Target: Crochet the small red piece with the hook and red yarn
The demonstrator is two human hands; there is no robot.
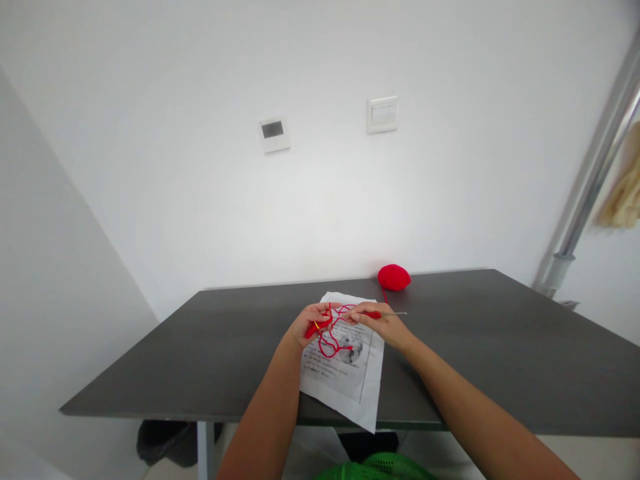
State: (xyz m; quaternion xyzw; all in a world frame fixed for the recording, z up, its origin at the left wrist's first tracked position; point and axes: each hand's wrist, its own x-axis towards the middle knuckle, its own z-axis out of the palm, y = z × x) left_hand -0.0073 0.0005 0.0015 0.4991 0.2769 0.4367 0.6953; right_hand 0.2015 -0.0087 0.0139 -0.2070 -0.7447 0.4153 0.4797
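My left hand (311, 323) is closed on a small red crochet piece (314, 327) and loops of red yarn (331, 343) that hang over a printed paper sheet (345, 377). My right hand (381, 324) pinches a crochet hook (387, 314) with a red grip; its thin metal end sticks out to the right. Both hands hover close together just above the paper. A strand of yarn runs back to a red yarn ball (394, 277) lying near the far edge of the dark grey table (200, 360).
The table stands against a white wall with a small display panel (275, 134) and a light switch (383, 114). A metal pole (590, 193) rises at the right. Below the table's front edge sit a dark bag (165, 443) and a green basket (375, 468).
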